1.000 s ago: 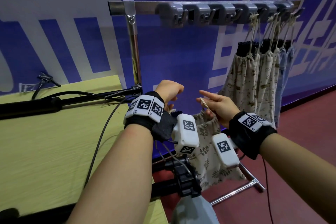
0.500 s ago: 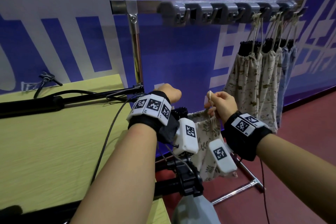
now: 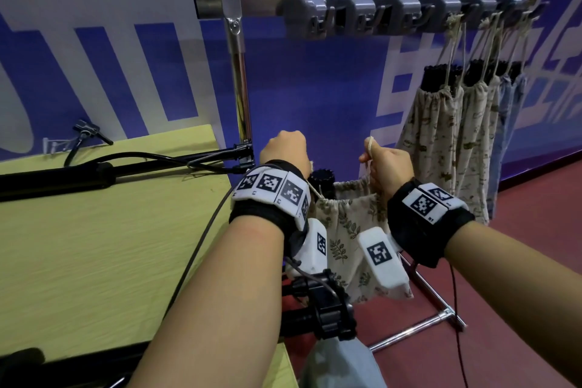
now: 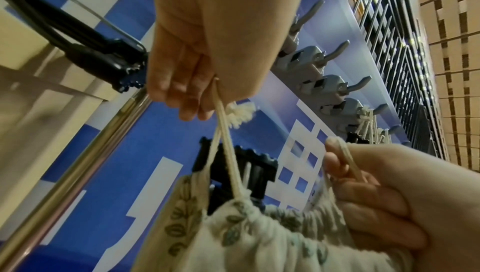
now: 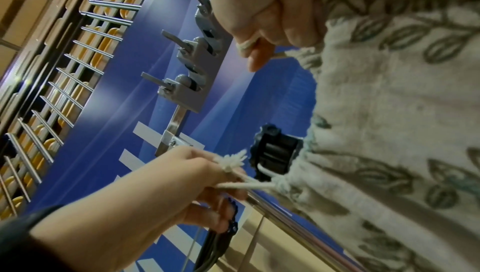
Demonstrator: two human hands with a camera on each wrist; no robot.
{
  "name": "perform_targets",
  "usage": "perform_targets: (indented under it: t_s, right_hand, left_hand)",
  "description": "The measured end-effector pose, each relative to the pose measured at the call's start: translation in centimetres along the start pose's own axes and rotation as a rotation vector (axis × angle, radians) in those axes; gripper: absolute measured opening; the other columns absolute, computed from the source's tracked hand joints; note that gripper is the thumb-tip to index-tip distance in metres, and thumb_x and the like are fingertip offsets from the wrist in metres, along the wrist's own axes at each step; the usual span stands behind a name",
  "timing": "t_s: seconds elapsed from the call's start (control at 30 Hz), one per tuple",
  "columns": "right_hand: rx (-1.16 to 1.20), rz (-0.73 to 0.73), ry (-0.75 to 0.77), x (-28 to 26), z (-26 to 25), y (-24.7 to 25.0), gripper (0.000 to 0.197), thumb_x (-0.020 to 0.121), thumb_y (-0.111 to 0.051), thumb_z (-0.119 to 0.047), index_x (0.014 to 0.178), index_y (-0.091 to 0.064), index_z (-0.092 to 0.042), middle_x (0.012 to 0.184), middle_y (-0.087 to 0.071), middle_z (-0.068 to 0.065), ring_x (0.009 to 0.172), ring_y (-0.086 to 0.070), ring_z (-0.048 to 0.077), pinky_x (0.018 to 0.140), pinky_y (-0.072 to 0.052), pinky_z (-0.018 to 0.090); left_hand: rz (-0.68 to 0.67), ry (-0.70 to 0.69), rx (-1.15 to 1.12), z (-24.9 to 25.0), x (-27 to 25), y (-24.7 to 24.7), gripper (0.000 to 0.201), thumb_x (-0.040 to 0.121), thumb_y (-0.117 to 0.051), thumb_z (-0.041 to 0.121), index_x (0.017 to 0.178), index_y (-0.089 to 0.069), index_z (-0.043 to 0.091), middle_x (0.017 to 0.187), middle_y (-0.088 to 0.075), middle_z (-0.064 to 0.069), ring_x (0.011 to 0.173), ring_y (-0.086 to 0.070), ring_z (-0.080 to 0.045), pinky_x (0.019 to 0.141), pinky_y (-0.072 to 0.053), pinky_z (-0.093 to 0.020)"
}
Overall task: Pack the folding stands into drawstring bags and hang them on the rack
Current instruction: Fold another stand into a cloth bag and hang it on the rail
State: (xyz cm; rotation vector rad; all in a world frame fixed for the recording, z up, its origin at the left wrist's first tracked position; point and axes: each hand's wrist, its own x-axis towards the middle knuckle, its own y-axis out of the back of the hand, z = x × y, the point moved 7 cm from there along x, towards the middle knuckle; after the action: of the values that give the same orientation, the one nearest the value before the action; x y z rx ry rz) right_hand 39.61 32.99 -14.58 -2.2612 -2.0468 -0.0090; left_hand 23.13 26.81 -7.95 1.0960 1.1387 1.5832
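A leaf-print drawstring bag hangs between my two hands, below the rack. The black top of a folding stand sticks out of its gathered mouth. My left hand pinches the left cord near its frayed knot. My right hand grips the right cord, looped over a finger. Both cords are pulled taut, away from each other. Above runs the rack bar with grey hooks, the left ones bare.
Several packed bags hang from the right-hand hooks. A chrome upright stands just behind my left hand. The yellow table on the left carries black stands and a cable. A black clamp sits under my forearms.
Both hands rose with the bag and moved apart, drawing the cords out. The right hand went from a loose pinch to a closed grip, and the bag's mouth gathered tighter round the stand.
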Motion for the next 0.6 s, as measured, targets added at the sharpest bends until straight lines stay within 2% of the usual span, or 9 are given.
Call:
perform_targets:
  t_s: [0.07,0.13,0.23,0.27,0.33,0.4,0.43,0.5,0.6]
  right_hand:
    - [-0.001,0.001,-0.006,0.2,0.1,0.3,0.042,0.095,-0.051,-0.033,0.058,-0.056,-0.012,0.029,-0.034,-0.008,0.026,-0.030,0.005,0.042,-0.026,0.022]
    - [0.026,-0.009,-0.025,0.1,0.2,0.5,0.038,0.098,-0.045,-0.029,0.068,-0.059,-0.010,0.031,-0.036,-0.004,0.028,-0.034,0.009,0.040,-0.029,0.020]
    - [0.141,0.007,-0.096,0.2,0.8,1.3,0.027,0.097,-0.039,-0.013,0.085,-0.063,-0.010,0.037,-0.046,-0.002,0.031,-0.041,0.009,0.036,-0.032,0.017]
    - [0.192,0.010,-0.128,0.4,1.1,1.6,0.024,0.095,-0.039,-0.009,0.087,-0.062,-0.009,0.038,-0.046,-0.001,0.030,-0.041,0.009,0.035,-0.031,0.015]
    - [0.240,-0.007,-0.175,0.5,1.2,1.7,0.022,0.091,-0.039,-0.005,0.087,-0.060,-0.006,0.040,-0.045,0.000,0.030,-0.038,0.009,0.035,-0.029,0.014]
    - [0.209,-0.041,-0.178,0.6,1.2,1.7,0.023,0.090,-0.038,-0.005,0.081,-0.059,-0.005,0.042,-0.046,0.001,0.030,-0.035,0.008,0.034,-0.026,0.013]
    - [0.196,-0.055,-0.166,0.5,1.1,1.7,0.024,0.088,-0.037,-0.003,0.078,-0.059,-0.006,0.047,-0.047,0.003,0.031,-0.035,0.008,0.034,-0.028,0.013]
    - [0.173,-0.086,-0.116,0.3,0.8,1.6,0.029,0.084,-0.036,0.006,0.076,-0.062,-0.004,0.059,-0.052,0.008,0.038,-0.042,0.011,0.036,-0.038,0.016]
    - [0.135,-0.116,-0.016,0.4,0.4,1.6,0.036,0.084,-0.035,0.018,0.090,-0.066,0.001,0.071,-0.060,0.009,0.047,-0.052,0.014,0.045,-0.049,0.019]
  left_hand:
    - [0.003,0.036,-0.064,-0.5,0.0,0.0,0.015,0.091,-0.053,0.015,0.094,-0.056,0.001,0.109,-0.060,-0.018,0.094,-0.056,-0.035,0.070,-0.042,-0.036]
    - [-0.041,0.092,-0.152,-1.1,0.0,-0.3,0.018,0.090,-0.049,0.016,0.080,-0.053,0.002,0.104,-0.062,-0.017,0.082,-0.054,-0.032,0.067,-0.042,-0.033]
    - [-0.175,0.173,-0.413,-1.6,0.4,-1.6,0.020,0.088,-0.046,0.015,0.089,-0.062,0.002,0.098,-0.064,-0.016,0.080,-0.058,-0.031,0.062,-0.045,-0.029]
    - [-0.231,0.188,-0.542,-1.5,0.4,-2.1,0.018,0.088,-0.045,0.012,0.083,-0.061,0.004,0.087,-0.064,-0.014,0.072,-0.058,-0.027,0.059,-0.046,-0.026]
    - [-0.314,0.225,-0.787,-1.0,0.4,-2.8,0.020,0.086,-0.046,0.005,0.068,-0.055,0.008,0.069,-0.056,-0.008,0.055,-0.046,-0.017,0.054,-0.040,-0.021]
    - [-0.313,0.267,-1.016,-0.6,0.2,-2.8,0.021,0.083,-0.042,0.000,0.066,-0.052,0.008,0.064,-0.061,-0.004,0.054,-0.042,-0.015,0.057,-0.037,-0.022]
    - [-0.298,0.292,-1.118,-0.4,0.2,-2.6,0.022,0.083,-0.038,0.000,0.066,-0.049,0.009,0.056,-0.062,-0.001,0.054,-0.043,-0.015,0.057,-0.037,-0.022]
    - [-0.284,0.329,-1.250,-0.2,0.0,-2.4,0.025,0.086,-0.035,0.002,0.065,-0.046,0.010,0.039,-0.052,0.003,0.052,-0.044,-0.016,0.057,-0.040,-0.023]
    - [-0.248,0.315,-1.339,-0.2,0.0,-1.9,0.024,0.087,-0.036,0.001,0.069,-0.050,0.007,0.035,-0.041,0.004,0.039,-0.051,-0.013,0.060,-0.045,-0.027]
